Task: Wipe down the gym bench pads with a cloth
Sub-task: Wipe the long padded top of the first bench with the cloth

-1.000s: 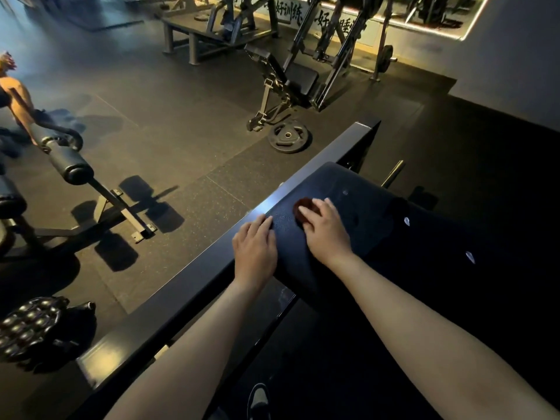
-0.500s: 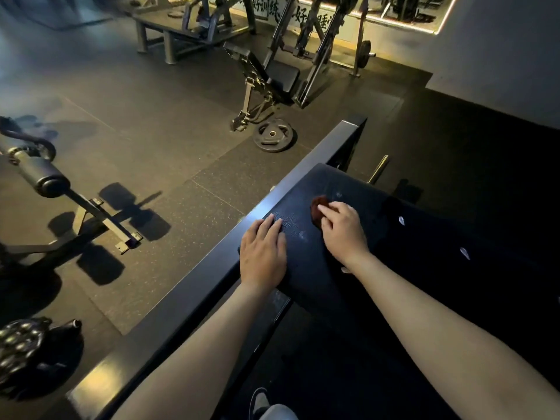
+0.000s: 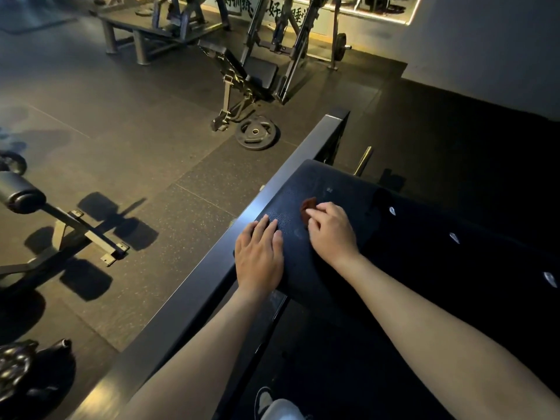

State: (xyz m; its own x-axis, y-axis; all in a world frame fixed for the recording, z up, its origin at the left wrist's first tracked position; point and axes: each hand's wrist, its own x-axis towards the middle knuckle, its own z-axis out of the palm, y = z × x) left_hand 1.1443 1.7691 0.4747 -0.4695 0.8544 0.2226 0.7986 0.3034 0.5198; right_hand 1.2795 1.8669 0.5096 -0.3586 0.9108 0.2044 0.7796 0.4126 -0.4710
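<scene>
Beam [image 3: 206, 268] flanks the pad [image 3: 333, 183] bearing the cloth [image 3: 307, 206] — weight plate [image 3: 257, 136] beyond.

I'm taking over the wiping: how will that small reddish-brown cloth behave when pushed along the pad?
Probably floppy: the small reddish-brown cloth sits crumpled under the right hand. Likely light, being so small. The black pebbled pad may drag on it, so it could bunch rather than glide.

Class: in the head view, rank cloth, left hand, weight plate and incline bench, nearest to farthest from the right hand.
1. cloth, under the right hand.
2. left hand, beside it.
3. weight plate, on the floor.
4. incline bench, farthest back.
</scene>
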